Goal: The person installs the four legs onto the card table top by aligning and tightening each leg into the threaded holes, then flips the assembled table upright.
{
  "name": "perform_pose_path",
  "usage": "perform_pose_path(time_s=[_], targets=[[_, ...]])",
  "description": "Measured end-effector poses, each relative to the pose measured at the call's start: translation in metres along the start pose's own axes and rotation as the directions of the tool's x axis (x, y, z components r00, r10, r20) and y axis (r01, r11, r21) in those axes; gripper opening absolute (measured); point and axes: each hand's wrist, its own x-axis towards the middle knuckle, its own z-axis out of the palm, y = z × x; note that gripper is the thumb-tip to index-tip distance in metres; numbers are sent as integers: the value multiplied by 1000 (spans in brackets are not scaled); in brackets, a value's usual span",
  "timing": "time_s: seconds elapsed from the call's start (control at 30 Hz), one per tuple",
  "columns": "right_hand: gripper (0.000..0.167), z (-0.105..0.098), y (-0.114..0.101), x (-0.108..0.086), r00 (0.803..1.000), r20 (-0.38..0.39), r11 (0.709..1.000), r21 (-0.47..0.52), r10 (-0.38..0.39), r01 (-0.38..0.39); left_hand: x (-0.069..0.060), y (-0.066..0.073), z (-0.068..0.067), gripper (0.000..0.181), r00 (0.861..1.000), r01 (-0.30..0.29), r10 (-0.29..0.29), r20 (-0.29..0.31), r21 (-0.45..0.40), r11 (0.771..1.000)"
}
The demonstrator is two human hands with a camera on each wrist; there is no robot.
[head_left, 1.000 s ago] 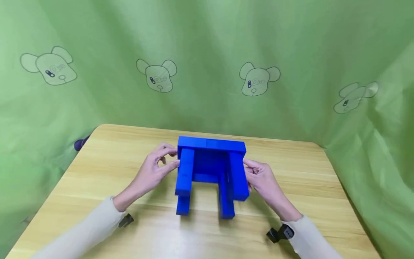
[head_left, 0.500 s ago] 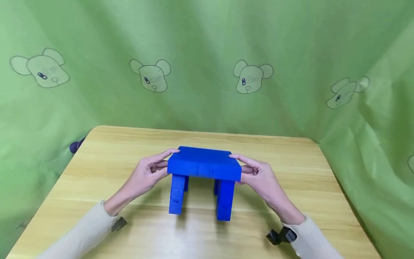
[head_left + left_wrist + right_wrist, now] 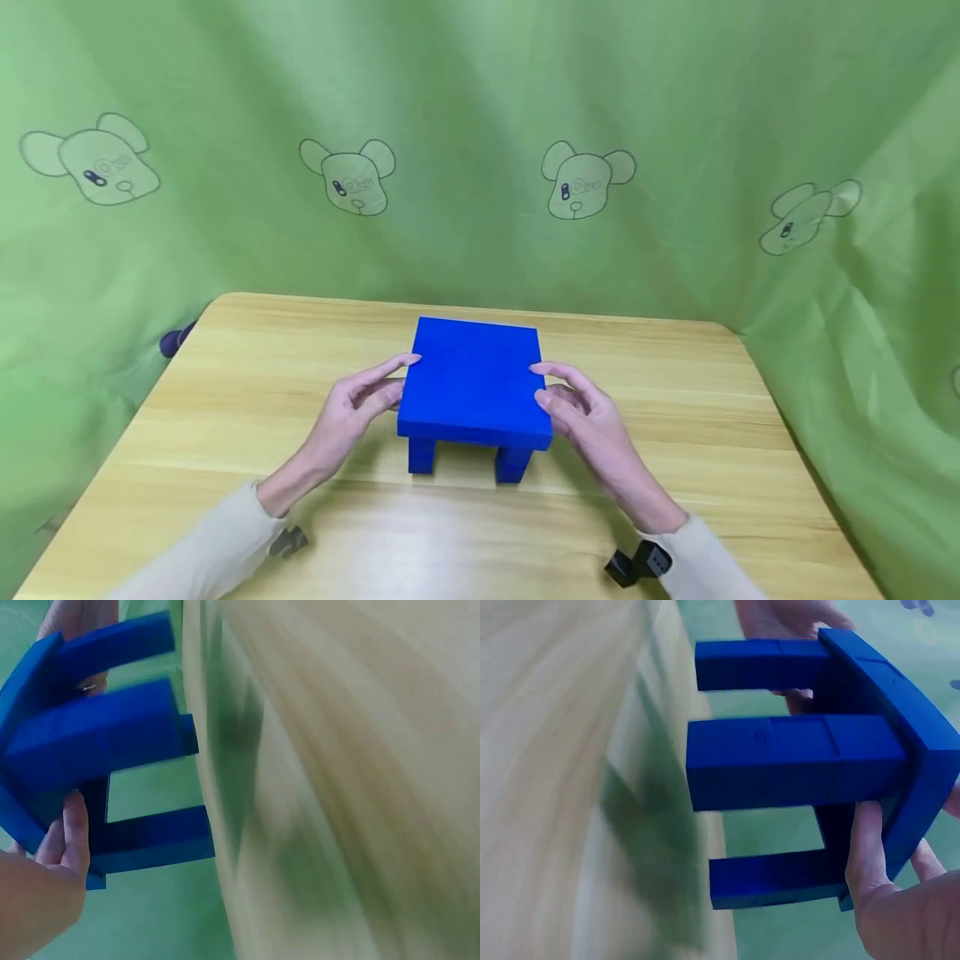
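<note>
A small blue stool-like piece (image 3: 474, 379) with a square flat top and stout legs stands upright between my hands. Both wrist views show its leg ends (image 3: 727, 765) held off the tabletop, with shadows on the wood beyond them. My left hand (image 3: 348, 417) grips the left edge of the top, index fingertip on the upper face. On the opposite edge, my right hand (image 3: 588, 421) holds on with its index finger and thumb. Underneath, a finger (image 3: 75, 825) of the left hand lies against the top's underside. The far legs are hidden in the head view.
A pale wooden table (image 3: 712, 467) lies below. Green curtain (image 3: 465, 75) with bear-like face drawings surrounds its back and sides. A dark rounded object (image 3: 174, 340) shows past the table's left edge. Black devices (image 3: 637, 562) sit at the wrists.
The blue stool has turned from showing its underside and legs to showing its flat top. Both hands have kept hold of its sides, with their fingers shifting onto the top's edges.
</note>
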Motion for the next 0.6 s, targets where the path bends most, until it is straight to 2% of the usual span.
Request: perform_pose_path(time_s=[0.13,0.27,0.6], targets=[[56,3,6,2,999,40,999,-30,20,-18,-5,-1,0,55,997,68,-67,-38,2,998],[63,2,9,4,998,59,1000,-15,27,-26,-7,-1,1,66,994,110,-111,-16,-12,994],[67,-3,15,6,992,124,998,-69,14,-6,-5,-7,-2,82,991,127,-126,55,-22,992]])
